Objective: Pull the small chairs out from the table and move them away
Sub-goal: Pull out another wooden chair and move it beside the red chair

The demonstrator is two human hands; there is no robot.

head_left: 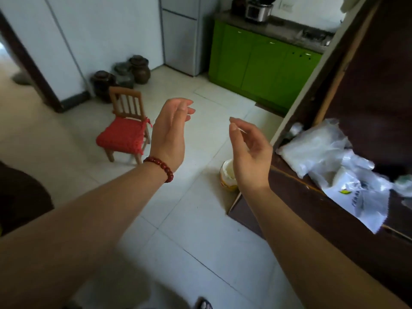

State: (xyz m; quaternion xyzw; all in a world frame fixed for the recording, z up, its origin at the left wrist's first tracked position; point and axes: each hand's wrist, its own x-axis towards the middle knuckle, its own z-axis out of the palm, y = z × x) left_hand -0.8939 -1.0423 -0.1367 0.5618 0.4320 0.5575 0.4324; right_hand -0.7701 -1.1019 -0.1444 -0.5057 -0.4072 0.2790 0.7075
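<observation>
Head view: left hand (170, 134) and right hand (250, 152) raised mid-frame, palms facing, fingers loosely spread, both empty. Chair (126, 128) with red cushion at 10 o'clock, standing free on floor (200, 230), well apart from table (312, 219) at 3 o'clock. This chair looks already moved; between steps, probably. Next: find another chair, none visible here, maybe hidden under table; turn, stoop, grasp backrest.

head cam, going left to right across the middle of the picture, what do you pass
small chair with red cushion → left hand → right hand → dark wooden table → clear plastic bags on the table
</observation>
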